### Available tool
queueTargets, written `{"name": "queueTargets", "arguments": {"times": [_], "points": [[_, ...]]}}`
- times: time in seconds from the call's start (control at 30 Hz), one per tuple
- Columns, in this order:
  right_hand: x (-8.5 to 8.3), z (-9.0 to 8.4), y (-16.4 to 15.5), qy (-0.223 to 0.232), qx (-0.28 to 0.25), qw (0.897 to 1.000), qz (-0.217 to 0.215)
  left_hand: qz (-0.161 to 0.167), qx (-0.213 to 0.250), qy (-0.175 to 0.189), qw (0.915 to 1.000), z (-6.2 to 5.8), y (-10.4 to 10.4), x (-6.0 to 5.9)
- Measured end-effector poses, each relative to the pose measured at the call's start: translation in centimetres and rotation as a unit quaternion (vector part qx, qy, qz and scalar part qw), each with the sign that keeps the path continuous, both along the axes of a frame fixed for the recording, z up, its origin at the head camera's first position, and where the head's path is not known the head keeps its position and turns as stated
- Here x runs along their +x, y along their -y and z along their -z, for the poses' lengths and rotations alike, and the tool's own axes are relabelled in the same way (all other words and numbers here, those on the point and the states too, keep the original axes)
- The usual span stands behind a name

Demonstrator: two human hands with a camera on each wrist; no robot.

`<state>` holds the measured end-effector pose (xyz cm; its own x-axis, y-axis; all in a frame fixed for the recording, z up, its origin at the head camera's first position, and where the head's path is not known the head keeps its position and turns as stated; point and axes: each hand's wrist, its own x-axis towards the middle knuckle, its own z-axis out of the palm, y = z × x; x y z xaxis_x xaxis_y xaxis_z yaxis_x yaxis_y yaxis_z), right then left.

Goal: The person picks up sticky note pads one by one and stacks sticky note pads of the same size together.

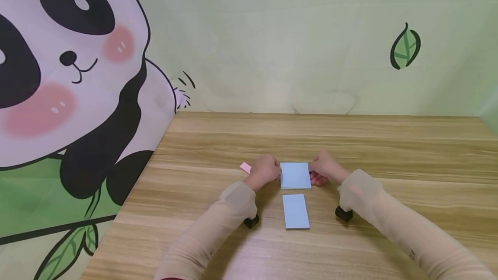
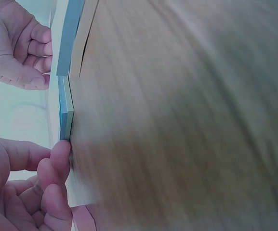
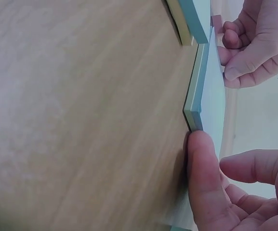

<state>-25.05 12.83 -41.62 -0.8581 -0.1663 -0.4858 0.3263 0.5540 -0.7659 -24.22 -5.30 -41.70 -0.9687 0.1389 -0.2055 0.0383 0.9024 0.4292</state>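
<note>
Left hand [image 1: 266, 170] and right hand [image 1: 324, 169] touch opposite side edges of the far blue pad [image 1: 295, 175] on the wooden table [image 1: 350, 141]. A second blue pad [image 1: 296, 211] lies just nearer. A pink piece [image 1: 245, 167] peeks out left of the left hand.

Both arms reach forward in beige sleeves, forearms converging toward 12 o'clock, each with a dark camera mount under the wrist. The left hand [image 1: 266, 170] sits at about 11 o'clock, fingers curled inward, fingertips [image 2: 60, 153] pointing toward 3 o'clock. The right hand [image 1: 324, 168] mirrors it at about 1 o'clock, its thumb [image 3: 204, 163] extended toward 9 o'clock and the other fingers loosely bent. The hands lie near each other, apart.
</note>
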Motion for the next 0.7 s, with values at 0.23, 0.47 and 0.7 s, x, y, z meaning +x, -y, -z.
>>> {"name": "queueTargets", "arguments": {"times": [0.23,0.47,0.7], "points": [[0.2,0.3,-0.1,0.004,-0.007,1.000,-0.006,0.016,0.007,-0.009,0.9998,0.1,0.2,0.1],[1.1,0.0,-0.1,-0.002,-0.014,1.000,-0.021,0.033,0.021,-0.021,0.9990,0.1,0.5,0.6],[1.6,-0.3,0.1,-0.004,-0.020,1.000,-0.021,0.039,0.023,-0.025,0.9987,0.0,0.6,1.0]]}}
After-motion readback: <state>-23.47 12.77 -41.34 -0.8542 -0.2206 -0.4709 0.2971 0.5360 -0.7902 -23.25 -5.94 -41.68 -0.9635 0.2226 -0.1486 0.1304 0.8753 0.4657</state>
